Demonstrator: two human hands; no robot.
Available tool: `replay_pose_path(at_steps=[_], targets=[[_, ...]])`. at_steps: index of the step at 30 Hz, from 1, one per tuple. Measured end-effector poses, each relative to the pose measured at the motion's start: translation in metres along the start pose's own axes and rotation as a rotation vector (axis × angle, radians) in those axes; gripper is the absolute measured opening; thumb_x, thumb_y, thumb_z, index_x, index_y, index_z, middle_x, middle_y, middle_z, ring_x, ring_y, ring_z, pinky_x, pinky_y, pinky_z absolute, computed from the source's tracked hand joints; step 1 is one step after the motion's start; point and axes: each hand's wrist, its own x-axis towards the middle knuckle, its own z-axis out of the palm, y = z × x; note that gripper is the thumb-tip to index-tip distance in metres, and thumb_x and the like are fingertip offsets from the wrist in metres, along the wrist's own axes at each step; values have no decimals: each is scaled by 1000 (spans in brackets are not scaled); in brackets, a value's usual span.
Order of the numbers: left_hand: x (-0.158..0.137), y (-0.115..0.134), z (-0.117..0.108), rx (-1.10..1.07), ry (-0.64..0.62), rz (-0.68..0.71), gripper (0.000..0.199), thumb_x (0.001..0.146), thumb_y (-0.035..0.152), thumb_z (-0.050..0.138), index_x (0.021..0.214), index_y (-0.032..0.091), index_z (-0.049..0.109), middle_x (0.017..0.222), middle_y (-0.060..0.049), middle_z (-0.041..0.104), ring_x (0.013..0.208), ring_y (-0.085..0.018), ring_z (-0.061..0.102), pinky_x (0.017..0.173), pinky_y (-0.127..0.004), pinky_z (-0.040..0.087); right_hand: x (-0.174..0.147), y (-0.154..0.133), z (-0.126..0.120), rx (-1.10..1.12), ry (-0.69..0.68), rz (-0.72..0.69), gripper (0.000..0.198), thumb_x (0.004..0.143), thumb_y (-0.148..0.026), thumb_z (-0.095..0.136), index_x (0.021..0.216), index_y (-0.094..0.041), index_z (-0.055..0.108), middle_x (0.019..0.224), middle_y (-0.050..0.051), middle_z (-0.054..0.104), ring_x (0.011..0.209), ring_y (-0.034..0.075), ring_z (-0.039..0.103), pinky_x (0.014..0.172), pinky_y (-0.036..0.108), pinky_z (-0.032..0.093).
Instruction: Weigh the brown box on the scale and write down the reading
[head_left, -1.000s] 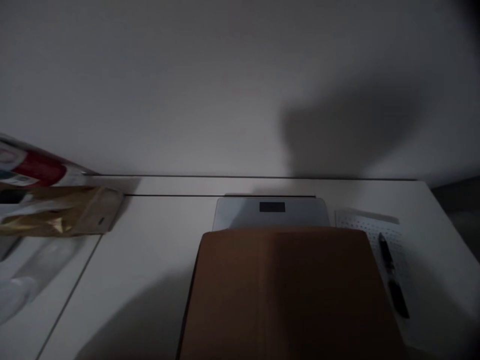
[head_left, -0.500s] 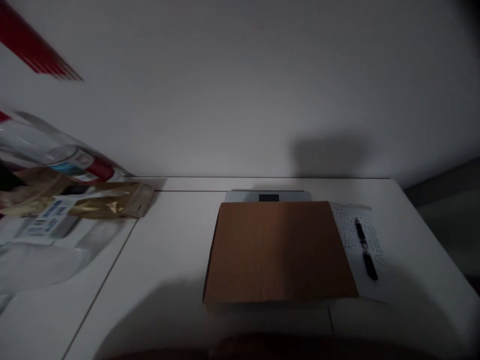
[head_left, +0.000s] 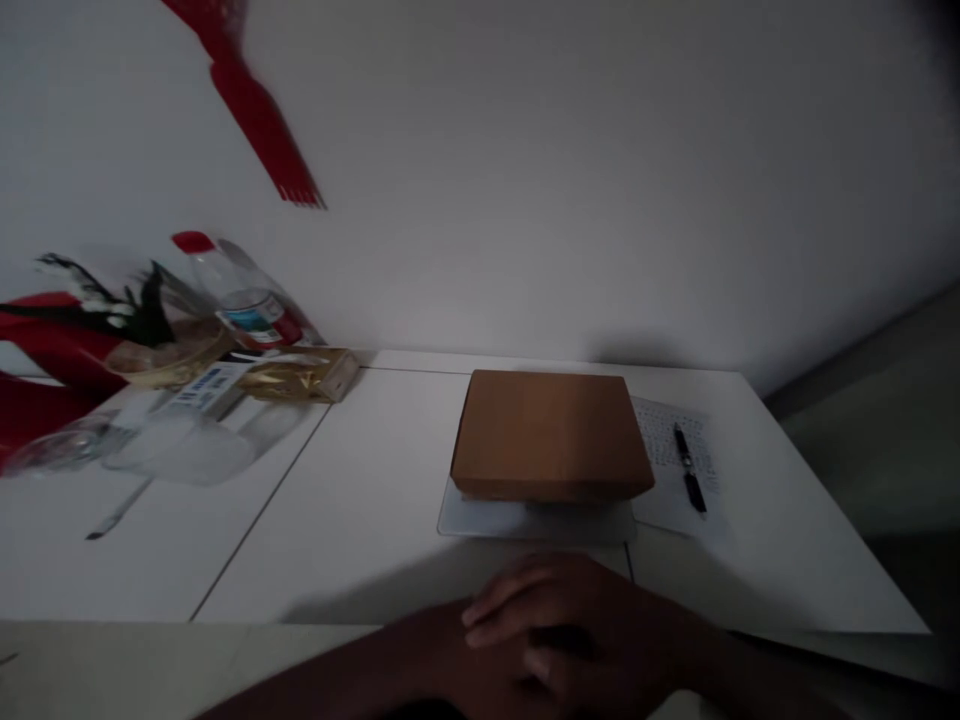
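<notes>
My right hand [head_left: 577,605] lies over my left hand [head_left: 472,675] at the table's front edge. Its fingers wrap across the back of the left hand, near the wrist. Most of the left hand's fingers are hidden underneath. A closed brown cardboard box [head_left: 551,430] sits beyond both hands, apart from them. Under it, a pale flat plate [head_left: 487,518] with rounded corners sticks out at the front; it looks like a scale. To the right, a black pen [head_left: 690,470] rests on a sheet of paper with writing [head_left: 664,510].
On the left stand a clear bottle with a red cap [head_left: 251,305], a gold packet [head_left: 292,378], a shallow basket [head_left: 172,365] and white flowers [head_left: 112,310]. Clear plastic [head_left: 180,445] lies before them. A red fringed ornament [head_left: 262,130] hangs on the wall.
The view has shifted left and tilted, bringing the flowers and table's front edge into sight. Both hands now show clearly. The box appears farther back on the pale plate, exposing the plate's front.
</notes>
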Motion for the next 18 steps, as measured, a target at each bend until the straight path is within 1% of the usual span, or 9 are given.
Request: replay_pose_path(at_steps=[2, 3, 6, 7, 9, 12, 14, 16, 18], targets=[[-5, 6, -8, 79, 120, 97, 43, 89, 26, 56, 130, 17, 58, 114, -9, 70, 115, -22, 64, 103, -34, 53, -3, -5, 2, -60, 39, -36, 42, 93, -12, 56, 134, -15, 65, 134, 10, 64, 128, 17, 59, 110, 33, 45], [-6, 11, -12, 105, 179, 133, 43, 89, 27, 55, 131, 16, 57, 117, -11, 69, 118, -23, 63, 106, -35, 52, -4, -7, 2, -99, 53, -48, 43, 93, -13, 57, 135, -16, 63, 135, 10, 63, 129, 17, 58, 111, 33, 45], [-9, 25, -24, 128, 275, 198, 27, 91, 28, 54, 114, 19, 64, 115, -8, 70, 111, -22, 65, 101, -35, 53, -10, -8, 2, -231, 107, -64, 45, 95, -16, 62, 140, -21, 59, 138, 9, 61, 130, 16, 57, 111, 32, 46], [-10, 28, -27, 133, 293, 205, 25, 92, 28, 53, 113, 20, 66, 116, -8, 70, 111, -22, 66, 101, -36, 54, -14, -8, 1, -280, 146, -71, 45, 95, -17, 64, 139, -23, 59, 138, 7, 61, 129, 16, 58, 110, 32, 47], [-14, 32, -33, 162, 364, 225, 29, 95, 28, 52, 119, 23, 66, 119, -8, 70, 114, -23, 65, 103, -39, 52, -22, -5, -2, -396, 257, -102, 42, 97, -17, 63, 138, -28, 60, 135, 4, 63, 127, 15, 59, 109, 31, 48], [-24, 30, -39, 254, 578, 255, 37, 97, 23, 52, 132, 26, 62, 121, -8, 69, 119, -22, 63, 104, -41, 52, -35, 1, -13, -630, 494, -138, 40, 100, -22, 57, 139, -32, 58, 132, 2, 65, 125, 15, 60, 107, 31, 50], [-30, 24, -43, 325, 764, 259, 38, 97, 19, 51, 132, 28, 63, 121, -6, 69, 121, -23, 61, 104, -42, 51, -40, 6, -21, -737, 712, -147, 41, 99, -30, 60, 140, -32, 57, 133, 3, 64, 126, 17, 59, 109, 34, 49], [-33, 17, -47, 321, 972, 234, 36, 98, 19, 50, 130, 28, 64, 124, -6, 67, 123, -24, 59, 107, -44, 48, -42, 13, -30, -691, 932, -195, 43, 98, -35, 62, 141, -31, 57, 137, 5, 61, 129, 21, 57, 110, 41, 48], [-33, 7, -49, 244, 1149, 183, 32, 100, 23, 52, 130, 28, 64, 128, -6, 65, 126, -24, 58, 111, -44, 45, -41, 22, -37, -578, 1089, -231, 43, 98, -38, 62, 140, -29, 56, 140, 8, 58, 132, 23, 55, 112, 45, 47]])
